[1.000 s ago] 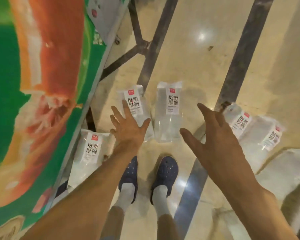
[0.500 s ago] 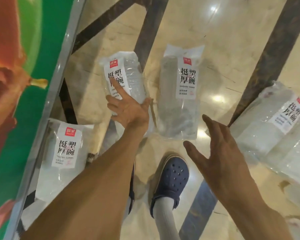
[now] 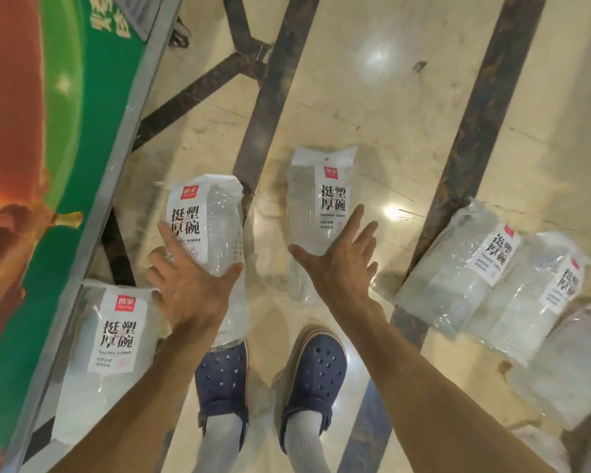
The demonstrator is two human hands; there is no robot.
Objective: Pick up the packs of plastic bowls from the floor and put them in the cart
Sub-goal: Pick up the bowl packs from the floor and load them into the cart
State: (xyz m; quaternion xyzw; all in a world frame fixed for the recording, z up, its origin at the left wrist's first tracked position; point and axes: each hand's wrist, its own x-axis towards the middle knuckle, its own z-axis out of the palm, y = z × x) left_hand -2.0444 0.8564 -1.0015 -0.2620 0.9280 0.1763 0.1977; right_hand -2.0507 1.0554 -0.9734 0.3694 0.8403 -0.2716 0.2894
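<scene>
Vs 0.5 s ago: right hand (image 3: 338, 268) is now reaching up over the center pack (image 3: 321, 213), fingers spread, not gripping. Left hand (image 3: 188, 285) is resting spread on the center-left pack (image 3: 212, 230). More packs are lying lower left (image 3: 110, 339) & at right (image 3: 485, 271) on the floor (image 3: 406, 97).

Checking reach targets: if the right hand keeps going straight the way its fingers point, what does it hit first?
Most likely the middle pack of bowls: the right hand is spread open over its lower half, fingers aimed along it. Whether they touch is unclear.
</scene>
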